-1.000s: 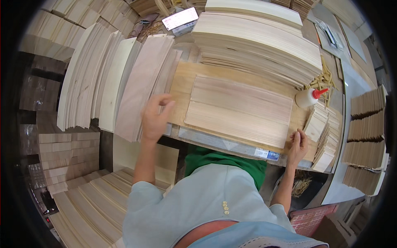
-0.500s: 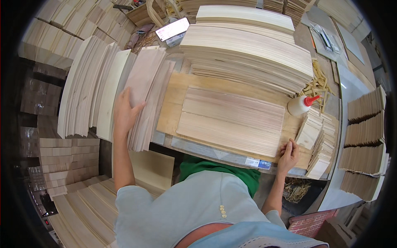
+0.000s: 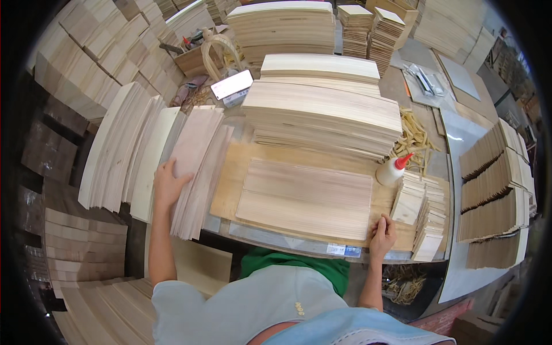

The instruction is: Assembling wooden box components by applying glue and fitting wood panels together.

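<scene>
My left hand point(image 3: 168, 185) rests on the left edge of a leaning stack of pinkish thin wooden boards point(image 3: 198, 135), thumb spread over the face of the top board. Its fingers are apart and partly hidden at the stack's edge. In front of me a flat panel of pale wooden strips point(image 3: 307, 198) lies on a larger plywood board point(image 3: 230, 178). Just off the panel's lower right corner is my right hand point(image 3: 382, 237), its fingers curled together in a pinch. Whatever they may hold cannot be made out.
Beyond the panel rises a tall stack of pale boards point(image 3: 322, 109). A white glue bottle with a red tip point(image 3: 390, 171) stands at right, beside small wooden pieces point(image 3: 409, 198). A phone point(image 3: 232, 85) lies on a box. More board stacks point(image 3: 491, 213) line the right.
The view has tilted up, so the bench sits lower in the picture and more of its far side shows. Both hands keep much the same places by the boards and panel.
</scene>
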Available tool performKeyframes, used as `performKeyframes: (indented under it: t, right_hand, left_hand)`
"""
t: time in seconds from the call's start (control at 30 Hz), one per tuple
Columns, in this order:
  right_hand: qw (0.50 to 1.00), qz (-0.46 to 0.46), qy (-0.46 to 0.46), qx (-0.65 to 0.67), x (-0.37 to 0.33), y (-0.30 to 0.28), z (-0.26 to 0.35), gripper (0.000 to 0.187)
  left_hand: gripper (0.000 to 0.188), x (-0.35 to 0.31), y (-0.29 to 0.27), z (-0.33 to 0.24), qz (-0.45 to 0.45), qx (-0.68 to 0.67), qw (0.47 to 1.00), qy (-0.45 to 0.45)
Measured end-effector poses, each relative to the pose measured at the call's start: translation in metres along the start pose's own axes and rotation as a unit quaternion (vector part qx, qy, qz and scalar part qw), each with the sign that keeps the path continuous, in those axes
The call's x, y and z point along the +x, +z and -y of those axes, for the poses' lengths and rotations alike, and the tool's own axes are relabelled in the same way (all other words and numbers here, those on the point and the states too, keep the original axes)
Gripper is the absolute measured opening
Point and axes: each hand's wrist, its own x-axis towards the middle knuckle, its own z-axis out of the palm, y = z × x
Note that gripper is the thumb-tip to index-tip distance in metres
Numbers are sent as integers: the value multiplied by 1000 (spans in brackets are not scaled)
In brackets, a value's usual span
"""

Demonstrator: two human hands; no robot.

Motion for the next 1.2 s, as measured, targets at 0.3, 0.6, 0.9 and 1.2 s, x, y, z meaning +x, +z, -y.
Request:
performKeyframes:
  t: [0.3,0.6,0.9,1.2]
  right_hand:
    - [999,21,-29,21,6,8,0,16]
    - [999,14,-36,22,0,-2,3,17]
    - [938,199,-258,-116,-13,13,135,55]
    - [818,379,-326,-284,9,3,116,29]
  left_hand:
    - [75,15,-2,21,13,-98,995,-8]
    - [69,-26,-35,-21,-75,-9,996,43]
    - [64,-113,-30,-101,258,-269,907,196]
    - [56,-73,26,-145,544,-220,740,329]
